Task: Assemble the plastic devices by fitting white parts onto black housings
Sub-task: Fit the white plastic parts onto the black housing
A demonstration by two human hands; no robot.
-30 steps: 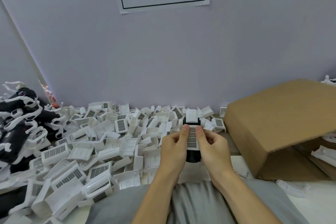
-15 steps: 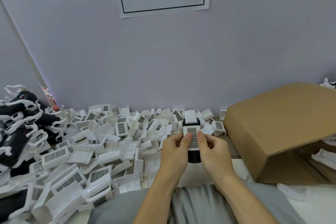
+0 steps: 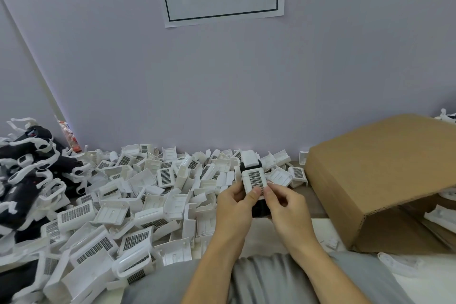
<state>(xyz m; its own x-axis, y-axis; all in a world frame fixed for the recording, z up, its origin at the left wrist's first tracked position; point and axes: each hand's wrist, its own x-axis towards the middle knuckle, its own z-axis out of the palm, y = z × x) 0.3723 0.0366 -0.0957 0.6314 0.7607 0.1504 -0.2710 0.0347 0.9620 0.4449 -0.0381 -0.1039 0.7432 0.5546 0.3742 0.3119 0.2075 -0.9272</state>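
Just above the lap, the left hand (image 3: pixel 234 201) and right hand (image 3: pixel 283 201) pinch a white grilled plastic cover (image 3: pixel 254 179) onto a black plastic housing (image 3: pixel 260 208) — thumbs clamped on it, seemingly nearly seated — while a heap of loose white grilled covers (image 3: pixel 118 205) waits and finished black-and-white devices (image 3: pixel 27 170) pile left.

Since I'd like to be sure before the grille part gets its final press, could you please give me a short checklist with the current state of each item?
1. Left hand holds the black housing: ok.
2. Right hand holds it too: ok.
3. Both thumbs rest on the white grille part: ok.
4. Grille part lined up lengthwise with the housing: ok.
5. Grille part fully clicked in: cannot tell, its edges are hidden by fingers.
6. More white parts in the pile at the left: ok.
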